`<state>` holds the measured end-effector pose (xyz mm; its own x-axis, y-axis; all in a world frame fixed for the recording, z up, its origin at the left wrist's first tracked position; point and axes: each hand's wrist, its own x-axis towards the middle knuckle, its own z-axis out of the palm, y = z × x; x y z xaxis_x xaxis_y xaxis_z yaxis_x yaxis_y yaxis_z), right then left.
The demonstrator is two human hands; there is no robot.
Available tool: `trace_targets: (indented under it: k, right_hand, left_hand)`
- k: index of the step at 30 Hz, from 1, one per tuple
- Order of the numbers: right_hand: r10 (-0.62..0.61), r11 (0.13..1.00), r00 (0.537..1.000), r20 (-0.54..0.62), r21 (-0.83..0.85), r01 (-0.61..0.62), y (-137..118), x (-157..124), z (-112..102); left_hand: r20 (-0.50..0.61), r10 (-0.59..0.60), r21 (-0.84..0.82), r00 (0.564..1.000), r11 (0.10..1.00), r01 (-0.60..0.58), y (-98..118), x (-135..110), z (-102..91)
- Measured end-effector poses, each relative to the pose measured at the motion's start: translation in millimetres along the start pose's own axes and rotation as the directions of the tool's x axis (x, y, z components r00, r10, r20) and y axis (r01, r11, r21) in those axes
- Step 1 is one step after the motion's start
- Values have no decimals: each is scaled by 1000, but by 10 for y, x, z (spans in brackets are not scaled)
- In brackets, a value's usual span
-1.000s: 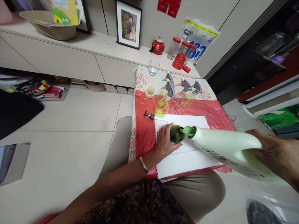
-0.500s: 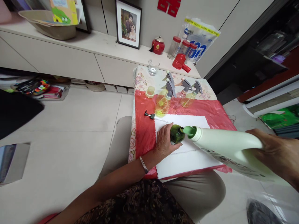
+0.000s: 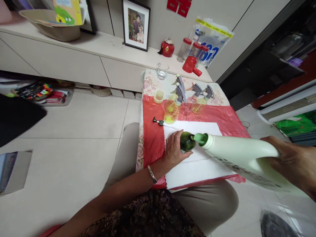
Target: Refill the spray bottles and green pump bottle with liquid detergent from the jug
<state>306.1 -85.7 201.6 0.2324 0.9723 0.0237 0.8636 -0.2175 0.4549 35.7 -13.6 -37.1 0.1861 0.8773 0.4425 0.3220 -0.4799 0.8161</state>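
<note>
My left hand [image 3: 175, 148] is wrapped round a dark green pump bottle [image 3: 187, 142], whose top is off. In my right hand [image 3: 291, 158] is the handle of a large pale green jug [image 3: 237, 149], tipped so its green spout [image 3: 199, 138] meets the bottle's mouth. Whether liquid is flowing I cannot make out. A black pump head [image 3: 158, 121] with its tube lies on the white cloth [image 3: 197, 171], just beyond my left hand. A pale cap [image 3: 158, 96] sits farther back on the red plastic sheet [image 3: 153, 144].
Several spray bottles [image 3: 172, 112] with grey triggers stand behind the cloth. A glass cup [image 3: 162, 71] is at the table's far edge. On the ledge behind are a red jar [image 3: 167, 48], a framed photo [image 3: 136, 26], red-lidded containers [image 3: 184, 50] and a red object [image 3: 190, 65].
</note>
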Motion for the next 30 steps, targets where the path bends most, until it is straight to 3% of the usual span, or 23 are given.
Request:
trace_targets:
  k: [16,30]
  right_hand:
    - [73,997,993,93,-35,-70,-42,20,-58]
    - [26,998,998,61,-65,-22,-3,14,-21]
  left_hand:
    - [11,-19,-12,1000,1000,19,-5,-2,3]
    - [5,-19,-10,1000,1000,19,32,7,-17]
